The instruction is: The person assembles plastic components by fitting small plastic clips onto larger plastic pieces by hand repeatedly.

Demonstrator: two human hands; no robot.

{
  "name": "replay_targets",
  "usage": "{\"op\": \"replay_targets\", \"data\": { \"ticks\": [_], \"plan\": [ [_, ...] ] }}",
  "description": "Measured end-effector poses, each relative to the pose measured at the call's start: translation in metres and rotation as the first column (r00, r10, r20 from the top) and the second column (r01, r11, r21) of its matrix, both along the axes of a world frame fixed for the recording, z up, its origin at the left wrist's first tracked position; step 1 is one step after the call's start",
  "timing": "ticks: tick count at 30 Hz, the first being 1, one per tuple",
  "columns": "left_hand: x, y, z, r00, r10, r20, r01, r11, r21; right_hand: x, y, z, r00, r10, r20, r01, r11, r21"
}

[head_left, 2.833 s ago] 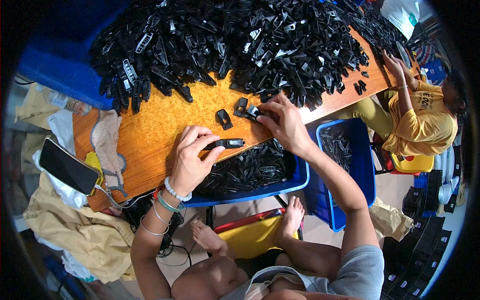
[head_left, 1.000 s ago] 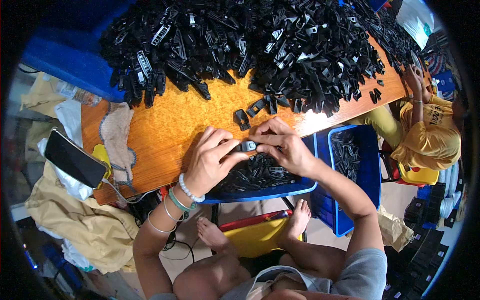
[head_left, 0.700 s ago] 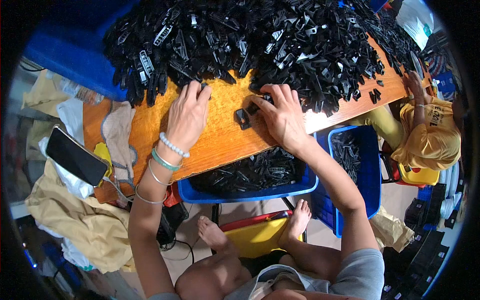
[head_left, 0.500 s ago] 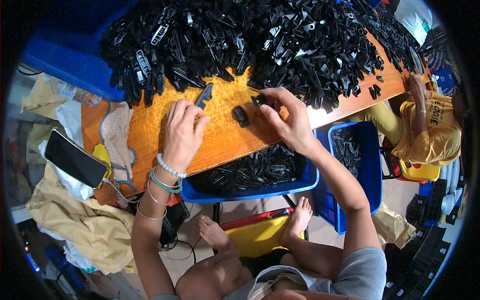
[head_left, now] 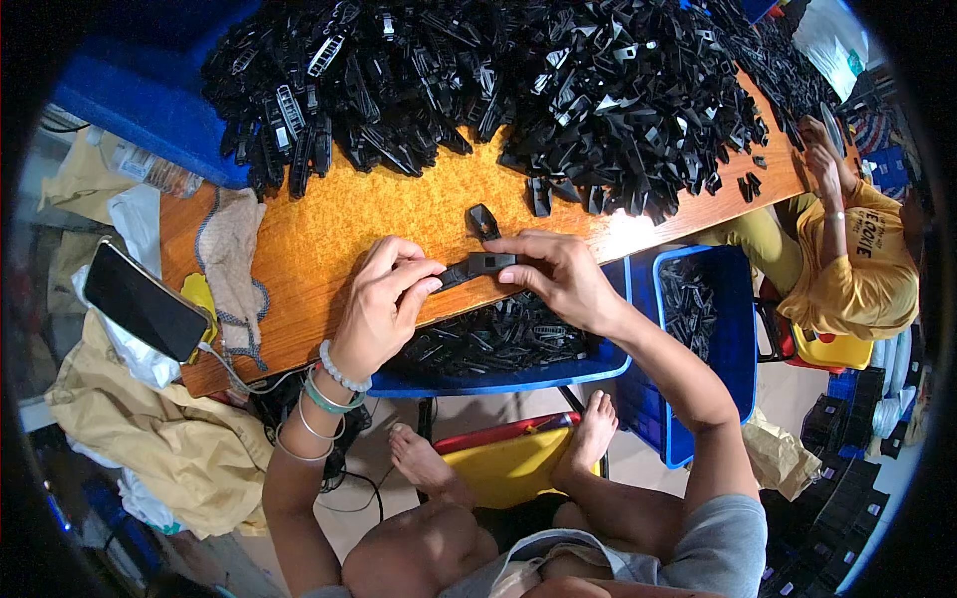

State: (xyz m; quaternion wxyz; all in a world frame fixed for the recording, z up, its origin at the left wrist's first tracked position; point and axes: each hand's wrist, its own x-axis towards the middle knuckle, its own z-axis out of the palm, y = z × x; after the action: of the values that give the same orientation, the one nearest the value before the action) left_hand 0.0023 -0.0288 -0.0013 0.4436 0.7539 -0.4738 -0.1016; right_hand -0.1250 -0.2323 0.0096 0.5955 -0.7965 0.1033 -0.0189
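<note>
Held parts [head_left: 490, 262]: plast., smooth, semi-matt. Surface [head_left: 324, 234]: wood-look, grain vis., glossy w/ glare. Bin [head_left: 498, 383]: plast., smooth. Rag [head_left: 229, 249]: cloth, rough, matt. Phone [head_left: 145, 299] scrn: smooth, glossy.

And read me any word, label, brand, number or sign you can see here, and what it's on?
Yellow shirt, right: dark lettering, which I won't copy out.
White bag, upper right: green marking, too blurred.
Stacked black items, lower right: anything on them is too small.
Phone: dark screen, nothing readable.
Black part between left hand and right hand: nothing readable.
</note>
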Motion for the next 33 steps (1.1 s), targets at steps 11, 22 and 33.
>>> {"op": "replay_targets", "data": {
  "ticks": [11, 22, 33],
  "plan": [
    [0.009, -0.004, 0.003, 0.998, -0.059, 0.009, 0.059, 0.998, 0.017, 0.013, -0.020, -0.008, 0.960, 0.178, 0.217, -0.087, 0.924, -0.373],
    [0.007, -0.002, -0.004, 0.994, -0.092, 0.052, 0.088, 0.993, 0.078, 0.008, -0.003, -0.006, 0.948, 0.203, 0.244, -0.057, 0.864, -0.500],
    [-0.001, -0.006, -0.007, 0.991, -0.006, 0.134, 0.007, 1.000, -0.013, 0.054, 0.008, -0.016, 0.965, 0.023, 0.262, 0.176, 0.683, -0.709]
  ]
}}
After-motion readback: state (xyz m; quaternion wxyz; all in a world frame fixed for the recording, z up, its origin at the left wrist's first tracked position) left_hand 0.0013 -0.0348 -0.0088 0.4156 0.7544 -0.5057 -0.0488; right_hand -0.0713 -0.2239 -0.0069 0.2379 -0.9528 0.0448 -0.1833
